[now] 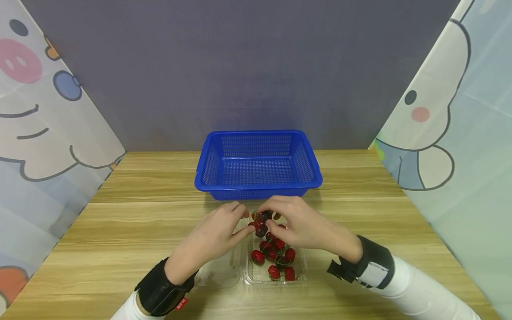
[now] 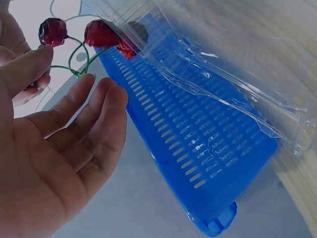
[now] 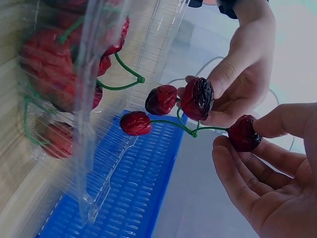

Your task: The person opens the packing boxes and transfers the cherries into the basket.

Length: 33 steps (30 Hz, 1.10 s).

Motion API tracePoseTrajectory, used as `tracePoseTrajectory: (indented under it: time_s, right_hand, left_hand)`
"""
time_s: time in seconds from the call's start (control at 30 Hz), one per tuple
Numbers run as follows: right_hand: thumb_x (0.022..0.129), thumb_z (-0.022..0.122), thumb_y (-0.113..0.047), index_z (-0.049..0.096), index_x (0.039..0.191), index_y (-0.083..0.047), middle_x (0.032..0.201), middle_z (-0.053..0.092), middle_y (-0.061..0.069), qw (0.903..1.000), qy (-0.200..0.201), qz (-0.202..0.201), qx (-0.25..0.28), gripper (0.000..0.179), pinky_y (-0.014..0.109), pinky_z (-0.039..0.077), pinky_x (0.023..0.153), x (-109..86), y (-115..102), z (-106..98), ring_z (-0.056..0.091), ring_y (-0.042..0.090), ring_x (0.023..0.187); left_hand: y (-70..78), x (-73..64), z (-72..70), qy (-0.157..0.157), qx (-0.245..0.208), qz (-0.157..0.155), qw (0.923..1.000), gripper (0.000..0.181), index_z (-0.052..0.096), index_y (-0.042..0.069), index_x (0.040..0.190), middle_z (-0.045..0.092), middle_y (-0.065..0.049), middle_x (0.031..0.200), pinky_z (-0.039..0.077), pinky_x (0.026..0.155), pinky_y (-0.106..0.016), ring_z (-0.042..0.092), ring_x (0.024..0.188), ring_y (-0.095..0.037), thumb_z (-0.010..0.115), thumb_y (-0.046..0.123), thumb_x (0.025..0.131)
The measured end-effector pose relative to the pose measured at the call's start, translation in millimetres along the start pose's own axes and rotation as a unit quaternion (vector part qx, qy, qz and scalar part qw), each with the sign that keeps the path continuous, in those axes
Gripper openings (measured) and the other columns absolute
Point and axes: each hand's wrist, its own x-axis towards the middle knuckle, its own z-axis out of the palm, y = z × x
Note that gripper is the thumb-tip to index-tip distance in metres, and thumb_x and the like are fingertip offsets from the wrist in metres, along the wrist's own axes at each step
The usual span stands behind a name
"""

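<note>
A bunch of dark red cherries [image 3: 197, 98] on joined green stems hangs above an open clear plastic box [image 1: 276, 282]. My right hand [image 1: 296, 222] pinches one cherry of the bunch [image 3: 243, 133] between thumb and fingers. Close on the other side is my left hand [image 1: 218, 229]. In the left wrist view, its thumb and fingers [image 2: 89, 129] stand apart, with the stems near the gap. Whether its thumb touches the cherry [image 2: 53, 32] beside it I cannot tell. More cherries [image 1: 258, 257] lie in the box.
Behind the box stands a blue plastic basket [image 1: 258, 187] with slotted sides. The box's clear lid [image 1: 220, 272] lies flat to the left, partly under my left forearm. A wood-grain table [image 1: 132, 222] carries everything, with a grey panel [image 1: 256, 66] at the back and printed cloths at both sides.
</note>
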Motion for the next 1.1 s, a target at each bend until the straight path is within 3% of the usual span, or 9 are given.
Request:
tracePoseTrajectory:
  time_s: [0.53, 0.77, 1.1]
  right_hand:
    - [0.085, 0.065, -0.001, 0.066, 0.111, 0.0, 0.106, 0.066, 0.003, 0.9993, 0.033, -0.011, 0.014, 0.026, 0.02, 0.05, 0.074, 0.8, 1, -10, 0.063, 0.01, 0.091]
    - [0.084, 0.064, 0.0, 0.066, 0.109, 0.002, 0.103, 0.066, 0.004, 0.9979, 0.055, -0.026, 0.022, 0.025, 0.019, 0.051, 0.071, 1.7, 3, -16, 0.063, 0.009, 0.086]
    - [0.086, 0.064, -0.001, 0.066, 0.11, -0.001, 0.103, 0.066, 0.001, 0.9978, 0.064, -0.016, 0.011, 0.024, 0.019, 0.051, 0.07, 3.4, 6, -26, 0.063, 0.009, 0.083]
  left_hand:
    - [-0.6, -1.7, 1.8, -0.024, 0.021, -0.001, 0.9995, 0.026, 0.065, 0.013, 0.097, 0.058, 0.008, 0.09, 0.048, 0.067, -0.022, 0.062, 0.079, -0.009, 0.073, 0.037, 0.089]
    - [-0.4, -2.7, 3.3, -0.05, 0.029, -0.013, 0.9982, 0.028, 0.067, 0.01, 0.096, 0.057, 0.006, 0.089, 0.049, 0.069, -0.025, 0.061, 0.08, -0.013, 0.072, 0.036, 0.09]
    - [2.9, -1.9, 5.8, -0.049, 0.053, 0.005, 0.9974, 0.028, 0.069, 0.009, 0.094, 0.056, 0.005, 0.09, 0.048, 0.075, -0.029, 0.06, 0.084, -0.014, 0.072, 0.037, 0.089]
